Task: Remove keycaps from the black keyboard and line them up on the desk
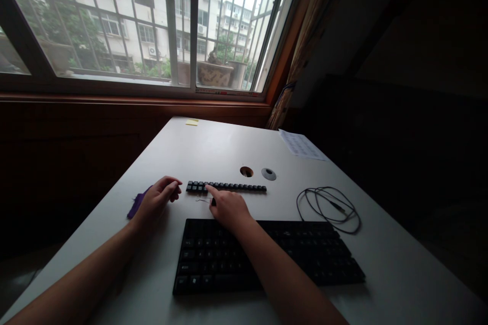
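Two lined-up rows of loose black keycaps (236,186) lie on the white table, the front row shorter. My right hand (231,209) reaches over the keyboard; its stretched index finger touches the front row. Its other fingers curl round a small dark thing from which thin wire sticks out, like a wire keycap puller (203,199). Just left of the rows is my left hand (162,194), fingers curled with thumb against index; whether anything is between them is hidden. The black keyboard (219,254) lies nearest me, partly covered by my right forearm.
Purple cloth (136,205) lies beside my left hand. A coiled black cable (330,208) rests on the right. Farther back are a round table hole (246,171), its grey cover (269,174), printed paper (303,144) and yellow sticky notes (192,122). A barred window (152,25) stands behind.
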`<state>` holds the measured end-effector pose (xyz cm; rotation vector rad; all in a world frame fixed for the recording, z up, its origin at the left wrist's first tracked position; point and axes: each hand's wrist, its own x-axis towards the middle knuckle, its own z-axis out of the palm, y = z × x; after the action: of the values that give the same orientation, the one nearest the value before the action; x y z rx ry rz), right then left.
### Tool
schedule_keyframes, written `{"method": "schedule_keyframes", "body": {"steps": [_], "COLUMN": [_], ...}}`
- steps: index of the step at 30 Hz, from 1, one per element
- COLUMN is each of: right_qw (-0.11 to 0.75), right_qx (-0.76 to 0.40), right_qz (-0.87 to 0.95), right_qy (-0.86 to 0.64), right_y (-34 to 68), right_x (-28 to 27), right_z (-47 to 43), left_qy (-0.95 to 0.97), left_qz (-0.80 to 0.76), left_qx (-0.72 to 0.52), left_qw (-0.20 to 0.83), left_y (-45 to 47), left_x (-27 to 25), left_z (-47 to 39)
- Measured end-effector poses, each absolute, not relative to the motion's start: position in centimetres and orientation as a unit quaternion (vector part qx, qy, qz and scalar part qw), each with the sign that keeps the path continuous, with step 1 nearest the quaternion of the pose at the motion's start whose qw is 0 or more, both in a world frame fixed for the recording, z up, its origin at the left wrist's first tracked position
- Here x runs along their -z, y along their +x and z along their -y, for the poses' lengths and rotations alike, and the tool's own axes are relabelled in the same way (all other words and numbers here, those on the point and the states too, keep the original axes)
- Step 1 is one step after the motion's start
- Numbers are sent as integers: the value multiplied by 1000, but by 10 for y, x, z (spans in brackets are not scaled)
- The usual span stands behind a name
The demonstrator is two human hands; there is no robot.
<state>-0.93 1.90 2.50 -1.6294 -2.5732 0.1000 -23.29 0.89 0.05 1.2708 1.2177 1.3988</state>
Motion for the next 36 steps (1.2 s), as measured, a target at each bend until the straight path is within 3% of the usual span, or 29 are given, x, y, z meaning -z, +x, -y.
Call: {"method": "schedule_keyframes", "body": {"steps": [26,36], "right_qw": [84,282], "right_qx": [-27,-95], "right_qz": [852,807], "right_qy": [-515,-510], "right_y": [-6,-1], "right_x": [-17,-18], "right_z": [-22,-29], "left_qy": [524,528], "left_qz": [-490,-484], "left_qx": [-550,-550], "left_qw": [427,429], "left_y": [-235,-236], "left_x": [2,6], "left_z": [-11,-10]}}
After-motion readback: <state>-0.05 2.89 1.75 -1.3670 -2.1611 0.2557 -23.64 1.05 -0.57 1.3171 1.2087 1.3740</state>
